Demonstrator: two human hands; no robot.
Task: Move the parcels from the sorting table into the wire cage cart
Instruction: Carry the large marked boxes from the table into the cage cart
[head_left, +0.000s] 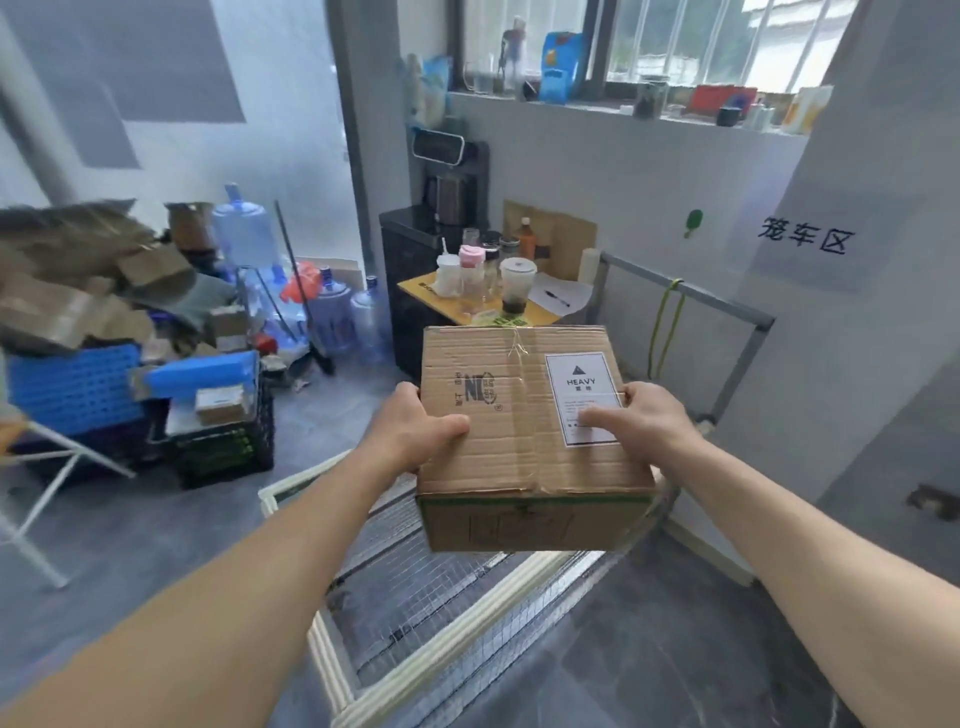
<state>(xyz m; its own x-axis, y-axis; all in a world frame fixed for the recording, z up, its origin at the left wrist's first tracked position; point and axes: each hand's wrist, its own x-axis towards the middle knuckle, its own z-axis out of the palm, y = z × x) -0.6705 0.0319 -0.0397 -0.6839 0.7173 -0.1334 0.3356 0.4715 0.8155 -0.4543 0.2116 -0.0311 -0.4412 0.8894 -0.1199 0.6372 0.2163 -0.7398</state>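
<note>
Both hands hold one cardboard parcel (519, 415) in the air, level and flat side up, above the wire cage cart (395, 597). The left hand (415, 421) grips the parcel's left edge, thumb lying across the top and fingers curled down the side out of sight. The right hand (644, 415) grips the right edge the same way, its thumb pressing on the lower part of a white label (576, 384) printed HEAVY, which sits near the top face's right edge. Clear tape runs across the closed flaps, and a green band edges the near side.

The cart's cream frame and wire mesh show below and to the left of the parcel, whose near edge hangs over the mesh.

Beyond the parcel's far edge stands a small yellow table (431, 288) crowded with cups and jars along its left side, a sheet of paper and a pen at its right. Large water bottles (332, 312) stand on the floor left of it. Farther left, flattened cardboard (67, 275) is piled above a blue plastic crate (78, 389). A grey metal rail (685, 296) runs along the right wall.
</note>
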